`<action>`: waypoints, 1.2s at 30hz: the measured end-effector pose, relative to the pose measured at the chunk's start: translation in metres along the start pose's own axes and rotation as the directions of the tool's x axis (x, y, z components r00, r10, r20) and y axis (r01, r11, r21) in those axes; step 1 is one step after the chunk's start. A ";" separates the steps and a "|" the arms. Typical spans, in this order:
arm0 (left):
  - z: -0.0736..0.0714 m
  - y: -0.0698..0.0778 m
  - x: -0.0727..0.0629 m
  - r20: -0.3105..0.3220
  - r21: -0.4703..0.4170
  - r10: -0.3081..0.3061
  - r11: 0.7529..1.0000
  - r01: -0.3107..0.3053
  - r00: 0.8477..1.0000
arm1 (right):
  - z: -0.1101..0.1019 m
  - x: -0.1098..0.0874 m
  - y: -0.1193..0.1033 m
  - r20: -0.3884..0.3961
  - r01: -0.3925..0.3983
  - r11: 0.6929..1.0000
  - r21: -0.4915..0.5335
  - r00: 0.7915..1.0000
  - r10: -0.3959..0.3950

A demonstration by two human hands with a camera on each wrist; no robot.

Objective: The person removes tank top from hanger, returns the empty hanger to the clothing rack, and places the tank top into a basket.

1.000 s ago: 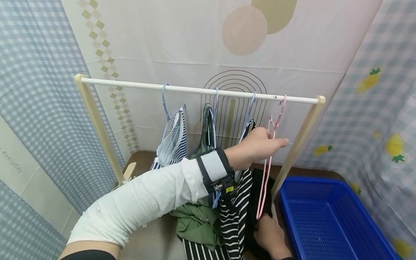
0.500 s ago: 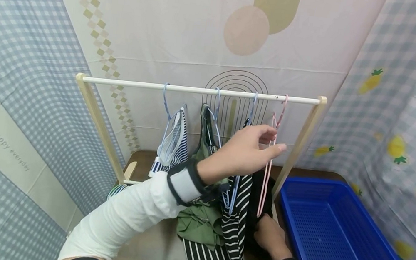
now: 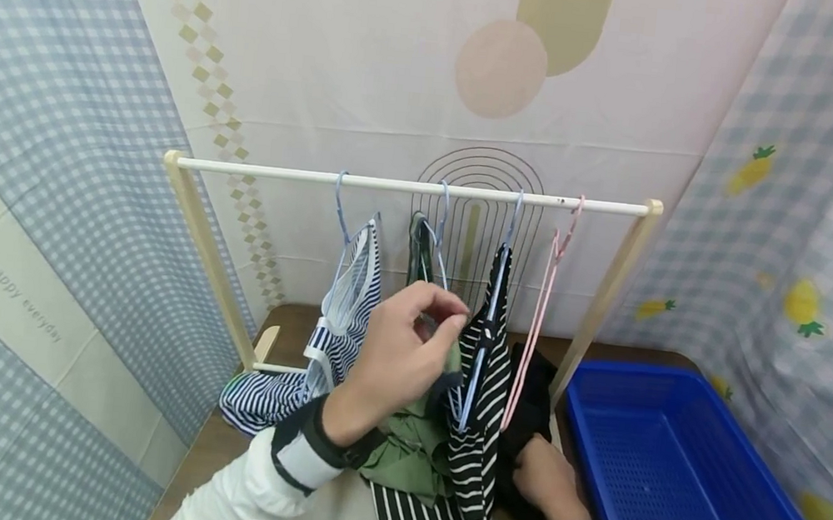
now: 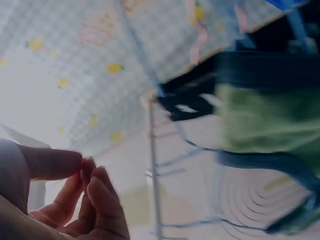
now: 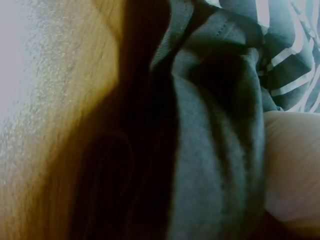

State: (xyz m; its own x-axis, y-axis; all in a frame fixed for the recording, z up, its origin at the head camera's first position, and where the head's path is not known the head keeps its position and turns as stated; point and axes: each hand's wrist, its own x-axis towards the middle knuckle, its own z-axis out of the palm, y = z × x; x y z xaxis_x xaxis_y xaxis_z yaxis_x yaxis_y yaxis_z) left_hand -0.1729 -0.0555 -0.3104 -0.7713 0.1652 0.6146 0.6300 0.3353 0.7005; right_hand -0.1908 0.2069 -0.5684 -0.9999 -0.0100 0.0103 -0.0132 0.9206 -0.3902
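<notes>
My left hand [image 3: 400,350] is in mid-air in front of the hanging green garment [image 3: 412,460]. Its fingers are loosely bent with the thumb close to the fingertips, and nothing shows between them in the left wrist view. Low at the right, my right hand [image 3: 549,478] grips a black garment [image 3: 540,381] lying under a bare pink hanger [image 3: 529,338]. Its fingertips are hidden in the dark cloth. Left of the pink hanger, a black-and-white striped garment [image 3: 473,458] hangs on a blue hanger. A blue-and-white striped top [image 3: 364,288] hangs farther left.
The hangers hook over the white bar [image 3: 282,172] of a small rack with wooden legs [image 3: 604,299]. A blue plastic basket [image 3: 587,444] stands right of the rack. Patterned cloth walls [image 3: 90,203] enclose the brown tabletop [image 3: 193,473].
My left hand has come away from the pink hanger, moving left and down, its fingers bending more. The pink hanger has tilted slightly. My right hand stays at the black garment.
</notes>
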 end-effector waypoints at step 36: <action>0.020 -0.119 -0.101 -0.021 0.206 -0.339 0.919 0.336 0.940 | 0.006 0.005 0.008 -0.011 -0.028 0.998 0.056 1.000 0.028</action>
State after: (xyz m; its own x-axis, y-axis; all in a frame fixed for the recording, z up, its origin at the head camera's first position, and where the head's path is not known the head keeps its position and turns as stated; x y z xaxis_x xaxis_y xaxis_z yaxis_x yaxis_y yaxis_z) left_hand -0.1711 -0.0938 -0.4629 -0.9373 0.0224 0.3478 0.3010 0.5547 0.7757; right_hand -0.1962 0.2114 -0.5771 -0.9998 0.0203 0.0093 0.0141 0.8974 -0.4410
